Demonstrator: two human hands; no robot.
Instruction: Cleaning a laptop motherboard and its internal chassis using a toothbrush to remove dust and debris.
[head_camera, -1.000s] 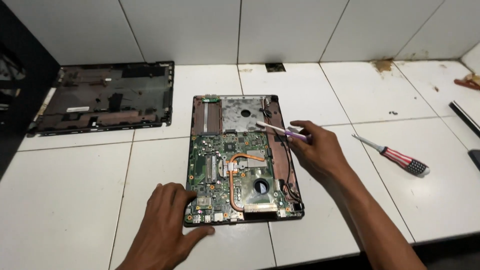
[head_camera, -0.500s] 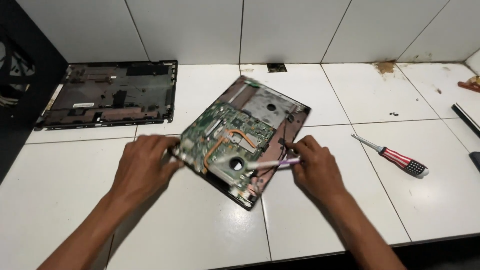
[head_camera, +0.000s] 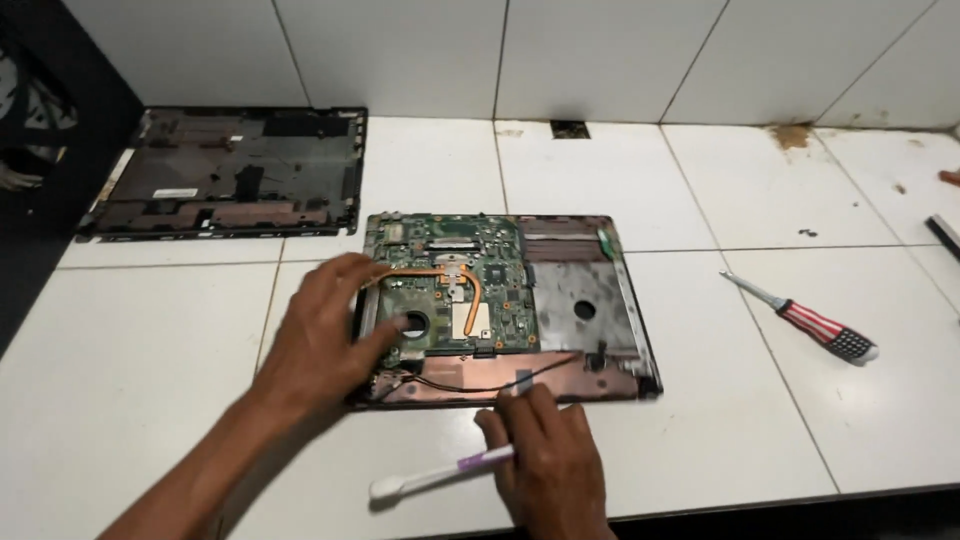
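On white tile counter (head_camera: 150, 350): opened laptop base (head_camera: 590, 310), green motherboard (head_camera: 470, 290), copper heatpipe (head_camera: 440, 272) exposed.

My left hand (head_camera: 325, 330) comes in from about 7 o'clock, forearm bare and stretched diagonally upward, palm down, fingers spread and bent, thumb reaching toward 3 o'clock. My right hand (head_camera: 545, 455) enters from 6 o'clock, wrist at the bottom edge, back of the hand up. Its fingers are curled in a closed grip, index finger extended toward 12 o'clock. The hands sit near each other, apart.
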